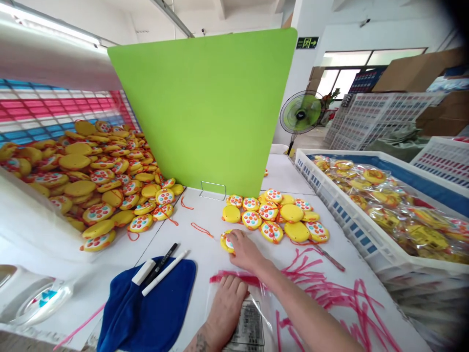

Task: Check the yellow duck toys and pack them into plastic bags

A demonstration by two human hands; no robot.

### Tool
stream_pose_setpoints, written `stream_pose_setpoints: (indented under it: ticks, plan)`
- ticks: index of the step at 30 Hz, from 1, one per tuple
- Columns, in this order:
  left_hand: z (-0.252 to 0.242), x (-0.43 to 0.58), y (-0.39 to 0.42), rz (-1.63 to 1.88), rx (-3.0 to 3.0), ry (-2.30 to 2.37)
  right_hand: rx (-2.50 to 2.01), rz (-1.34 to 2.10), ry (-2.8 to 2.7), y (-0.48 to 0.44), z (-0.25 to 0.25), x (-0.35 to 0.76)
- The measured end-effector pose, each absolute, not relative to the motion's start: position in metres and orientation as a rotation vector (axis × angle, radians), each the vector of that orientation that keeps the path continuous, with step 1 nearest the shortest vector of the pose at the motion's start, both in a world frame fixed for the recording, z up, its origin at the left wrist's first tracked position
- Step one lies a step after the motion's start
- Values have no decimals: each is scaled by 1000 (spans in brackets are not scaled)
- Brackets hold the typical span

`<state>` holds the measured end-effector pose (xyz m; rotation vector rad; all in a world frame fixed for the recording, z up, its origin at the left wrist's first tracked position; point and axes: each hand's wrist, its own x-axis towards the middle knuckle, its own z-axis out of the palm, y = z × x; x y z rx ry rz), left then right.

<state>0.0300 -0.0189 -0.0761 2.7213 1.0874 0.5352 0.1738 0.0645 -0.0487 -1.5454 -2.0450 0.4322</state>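
Note:
At the centre of the table, my right hand [245,250] has its fingers closed on the edge of a round yellow toy [226,241] with a white dotted face. Nearer the front, my left hand [227,305] presses on a clear plastic bag [252,325] with printed text and a pink strip along its top; its fingers are curled together at the bag's upper edge. A cluster of similar yellow toys [267,211] lies just beyond my right hand, some face up and some showing plain yellow backs.
A large heap of yellow toys [76,188] fills the left. Pens lie on a blue cloth [172,298]. Pink strips [326,288] are scattered at right, near a cutter [331,259]. A green board [212,112] stands behind. A white crate [344,230] holds bagged toys.

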Motion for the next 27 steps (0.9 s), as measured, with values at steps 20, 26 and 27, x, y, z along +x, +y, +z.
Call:
stream_pose_setpoints:
  ticks: [20, 26, 27]
  plan:
    - [-75, 25, -15, 721, 2646, 981, -1419, 945, -1542, -28, -28, 243]
    - [-71, 22, -15, 948, 2554, 973, -1474, 935, -1701, -9, -40, 218]
    - [-70, 21, -14, 970, 2550, 967, -1476, 929, -1734, -9, -40, 212]
